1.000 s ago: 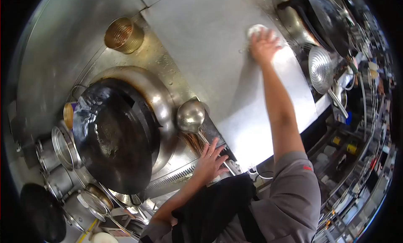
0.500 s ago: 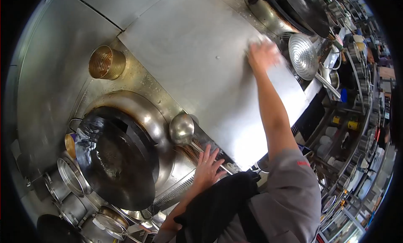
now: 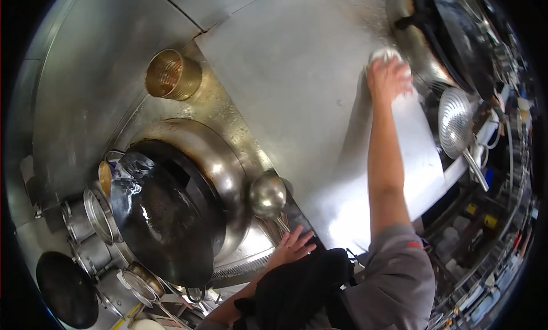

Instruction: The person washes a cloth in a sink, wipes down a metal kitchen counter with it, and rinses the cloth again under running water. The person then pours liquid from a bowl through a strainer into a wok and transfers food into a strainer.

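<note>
My right hand (image 3: 389, 80) reaches far out over the flat steel worktop (image 3: 297, 84) and presses a white cloth (image 3: 383, 55) against it, the fingers curved over the cloth. Close to my body, my left hand (image 3: 290, 250) holds nothing, its fingers spread beside the front edge of the steel. Just beyond those fingers a steel ladle (image 3: 268, 194) lies with its bowl against the metal wok ring and its handle running toward my left hand.
To the left, a black wok (image 3: 165, 216) leans on its ring, with a rusty tin can (image 3: 173, 75) behind it. Several pots (image 3: 93, 254) stand at lower left. A perforated skimmer (image 3: 455, 123) and another wok (image 3: 465, 39) are at the right.
My view has shifted, so most things sit lower or further right. My right hand, blurred before, is now sharp over the cloth. My left hand stays spread near the ladle handle.
</note>
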The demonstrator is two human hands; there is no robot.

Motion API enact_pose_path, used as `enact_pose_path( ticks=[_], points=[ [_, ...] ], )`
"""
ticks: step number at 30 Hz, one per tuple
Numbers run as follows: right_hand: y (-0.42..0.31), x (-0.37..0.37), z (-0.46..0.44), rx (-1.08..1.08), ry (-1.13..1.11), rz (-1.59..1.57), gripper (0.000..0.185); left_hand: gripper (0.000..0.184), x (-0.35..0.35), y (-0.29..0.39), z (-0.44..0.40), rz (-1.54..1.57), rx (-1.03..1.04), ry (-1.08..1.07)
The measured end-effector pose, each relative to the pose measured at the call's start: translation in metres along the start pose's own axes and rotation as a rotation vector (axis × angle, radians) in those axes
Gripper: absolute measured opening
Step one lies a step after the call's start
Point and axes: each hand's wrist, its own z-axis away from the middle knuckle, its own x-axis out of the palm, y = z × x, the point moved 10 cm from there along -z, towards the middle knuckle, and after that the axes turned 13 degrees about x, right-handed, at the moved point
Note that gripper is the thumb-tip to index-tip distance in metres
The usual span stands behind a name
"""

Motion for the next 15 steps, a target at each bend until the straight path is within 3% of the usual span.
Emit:
enact_pose_path(
  ticks=[1,2,3,4,6,8,11,15],
  points=[
    [-0.047,0.001,-0.007,-0.095,-0.037,-0.025,0.06,0.053,0.001,0.003,0.001,0.01,-0.013,-0.011],
    [-0.094,0.016,-0.01,-0.17,0.164,-0.071,0.06,0.054,0.001,0.001,0.0,0.016,-0.03,-0.022],
    [-0.141,0.036,-0.02,-0.228,0.116,-0.137,0.06,0.055,0.002,-0.002,0.0,0.021,-0.048,-0.032],
    [-0.185,0.046,-0.028,-0.247,-0.202,-0.169,0.061,0.055,0.0,-0.003,-0.001,0.025,-0.067,-0.035],
    [-0.258,0.067,-0.017,-0.271,-0.305,-0.146,0.064,0.054,-0.005,-0.008,-0.001,0.031,-0.097,-0.024],
    [-0.331,0.06,0.045,-0.491,-0.249,-0.261,0.065,0.054,-0.008,-0.011,-0.001,0.032,-0.118,-0.012],
    [-0.39,0.008,0.171,-0.728,-0.227,-0.308,0.069,0.054,-0.009,-0.011,-0.002,0.03,-0.142,-0.01],
    [-0.387,-0.052,0.294,-1.06,-0.435,-0.409,0.062,0.053,-0.004,-0.007,-0.004,0.01,-0.151,-0.028]
  ],
)
